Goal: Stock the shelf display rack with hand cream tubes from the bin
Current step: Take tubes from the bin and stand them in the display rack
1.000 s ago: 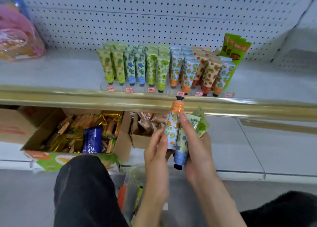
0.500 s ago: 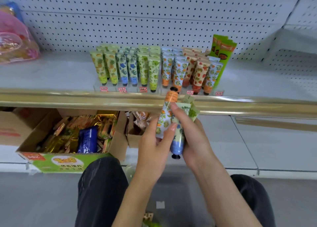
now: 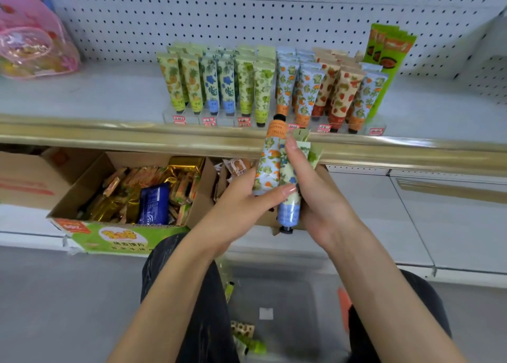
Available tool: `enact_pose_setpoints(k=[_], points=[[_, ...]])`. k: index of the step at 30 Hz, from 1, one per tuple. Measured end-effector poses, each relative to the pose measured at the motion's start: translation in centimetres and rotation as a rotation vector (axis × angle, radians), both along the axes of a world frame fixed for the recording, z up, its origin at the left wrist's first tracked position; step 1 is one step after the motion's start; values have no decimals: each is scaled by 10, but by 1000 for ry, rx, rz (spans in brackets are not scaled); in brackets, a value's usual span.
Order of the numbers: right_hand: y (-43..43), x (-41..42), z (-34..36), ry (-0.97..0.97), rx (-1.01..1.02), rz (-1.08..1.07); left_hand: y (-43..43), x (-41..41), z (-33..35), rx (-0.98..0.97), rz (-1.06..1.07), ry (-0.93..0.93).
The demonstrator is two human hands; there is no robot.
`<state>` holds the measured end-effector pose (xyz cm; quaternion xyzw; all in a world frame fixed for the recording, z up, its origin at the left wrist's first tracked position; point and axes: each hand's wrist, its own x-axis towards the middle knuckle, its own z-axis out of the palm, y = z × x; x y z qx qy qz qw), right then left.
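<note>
What could go wrong, from the left: the pale blue hand cream tube printed with orange fruit (image 3: 267, 165), orange shoulder and black cap pointing up, is pressed between both hands. If the left hand (image 3: 241, 203) draws this orange-fruit tube away carelessly, it could drag its neighbours out of the bundle. Just to its right, the cream tube printed with blue berries (image 3: 288, 198), blue end and black cap pointing down, hangs out below the palms. This blue-berry tube looks likeliest to slip, and would drop toward the clear plastic bin (image 3: 288, 288) on the floor between the person's knees. Further right, the green-printed tubes (image 3: 315, 155) are half hidden by fingers, so their number cannot be told. Up on the grey metal shelf (image 3: 96, 96), the clear acrylic display rack (image 3: 192, 116) is closely packed, so pushing another tube in could tip the front ones over the gold edge rail (image 3: 109, 135).

The left hand reaches in from the lower left, thumb laid across the front of the two tubes and fingers going behind. Its grip is closed on the orange-fruit tube. The right hand (image 3: 315, 198) has its grip clenched round the blue-berry tube and the green ones, forefinger straight up along them. The held tubes sit before the rail, below the rack, not yet placed
</note>
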<state>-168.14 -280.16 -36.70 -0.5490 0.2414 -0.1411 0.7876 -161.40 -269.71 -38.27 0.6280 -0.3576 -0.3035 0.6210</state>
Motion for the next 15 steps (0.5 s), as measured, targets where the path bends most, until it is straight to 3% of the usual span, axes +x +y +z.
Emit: enact_pose_setpoints(k=[15], points=[[9,26,3,-55,-126,-30,-1,8,-11,-115,157,44]])
